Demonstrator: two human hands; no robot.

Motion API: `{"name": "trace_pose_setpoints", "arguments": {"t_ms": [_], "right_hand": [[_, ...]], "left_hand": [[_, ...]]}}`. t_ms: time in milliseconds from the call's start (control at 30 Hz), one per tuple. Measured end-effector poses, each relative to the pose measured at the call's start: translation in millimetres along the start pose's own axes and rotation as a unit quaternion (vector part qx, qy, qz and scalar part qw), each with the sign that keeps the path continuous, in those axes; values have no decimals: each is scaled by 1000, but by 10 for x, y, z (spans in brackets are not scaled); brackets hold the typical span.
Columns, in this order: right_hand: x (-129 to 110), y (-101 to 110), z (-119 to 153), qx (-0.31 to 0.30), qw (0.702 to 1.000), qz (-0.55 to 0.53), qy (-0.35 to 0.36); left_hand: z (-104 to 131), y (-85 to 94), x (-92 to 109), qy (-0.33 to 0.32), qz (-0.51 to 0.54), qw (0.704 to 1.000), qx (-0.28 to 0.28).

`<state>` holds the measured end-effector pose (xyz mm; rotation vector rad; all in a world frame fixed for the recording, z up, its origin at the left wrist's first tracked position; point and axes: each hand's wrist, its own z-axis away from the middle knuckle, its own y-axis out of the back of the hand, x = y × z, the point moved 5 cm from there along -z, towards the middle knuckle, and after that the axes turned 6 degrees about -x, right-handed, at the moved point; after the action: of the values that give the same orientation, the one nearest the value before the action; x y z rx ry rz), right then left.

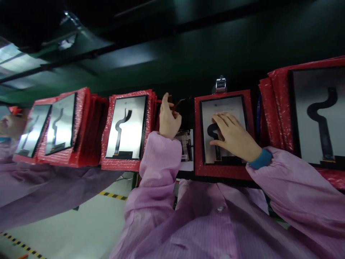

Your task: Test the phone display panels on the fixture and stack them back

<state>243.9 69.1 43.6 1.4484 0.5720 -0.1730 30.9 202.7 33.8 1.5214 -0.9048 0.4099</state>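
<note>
A silver display panel (pixel 223 104) with a black curved flex cable lies on a red pad (pixel 201 169) in front of me. My right hand (pixel 233 135), with a teal cuff at the wrist, rests on this panel with its fingers spread, covering part of the cable. To the left, my left hand (pixel 169 118) is raised with bent fingers beside a red stack that bears another silver panel (pixel 134 126). Something thin and brown shows just behind its fingertips; whether the fingers hold it I cannot tell.
More panels (pixel 60 122) on red bubble-wrap stacks stand to the left, and a large panel (pixel 304 118) on red wrap at the right. A small metal counter (pixel 221 84) sits behind the red pad. Another person's hand (pixel 13 126) is at the far left.
</note>
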Motion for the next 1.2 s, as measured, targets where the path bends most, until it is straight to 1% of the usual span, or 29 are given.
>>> {"name": "trace_pose_setpoints", "arguments": {"t_ms": [67, 133, 200, 267, 367, 433, 500, 567, 633, 667, 700, 767, 867, 933, 1000, 1067, 1200], "right_hand": [[-18, 31, -4, 6, 998, -57, -12], [-18, 42, -12, 12, 990, -139, -21], [-7, 29, -24, 19, 972, -234, -21], [18, 5, -40, 35, 949, -312, -28], [43, -22, -61, 64, 932, -354, -41], [30, -34, -73, 68, 926, -370, -40], [4, -54, -84, 57, 909, -411, -38], [-23, -76, -97, 43, 881, -469, -35], [-49, -81, -116, 39, 853, -520, -24], [-61, -76, -130, 38, 843, -536, -15], [-73, -67, -145, 35, 842, -539, -5], [-98, -46, -182, 19, 858, -513, 16], [-136, -16, -227, -10, 910, -411, 59], [-153, 2, -238, -4, 942, -322, 94], [-159, 7, -237, 16, 965, -235, 117], [-154, -6, -235, 32, 976, -174, 124], [-149, -42, -247, 39, 982, -131, 131]], "left_hand": [[-23, 26, -42, 23, 95, 995, -1], [-39, 46, -91, 58, 189, 980, -3], [-46, 59, -129, 85, 263, 961, -4], [-49, 70, -135, 90, 303, 949, -4], [-51, 95, -57, 57, 306, 950, -10], [-40, 102, 39, 32, 293, 955, -30], [-17, 87, 150, 16, 282, 957, -70], [16, 54, 272, -11, 276, 953, -126], [56, 15, 389, -52, 270, 944, -182], [75, -4, 433, -69, 261, 941, -204], [92, -21, 464, -81, 247, 940, -219], [118, -54, 491, -84, 210, 943, -243], [152, -99, 510, -92, 164, 941, -281], [165, -112, 535, -120, 131, 938, -296], [172, -113, 576, -167, 94, 935, -297], [182, -126, 607, -200, 64, 929, -304], [207, -172, 612, -197, 21, 922, -333]]}}
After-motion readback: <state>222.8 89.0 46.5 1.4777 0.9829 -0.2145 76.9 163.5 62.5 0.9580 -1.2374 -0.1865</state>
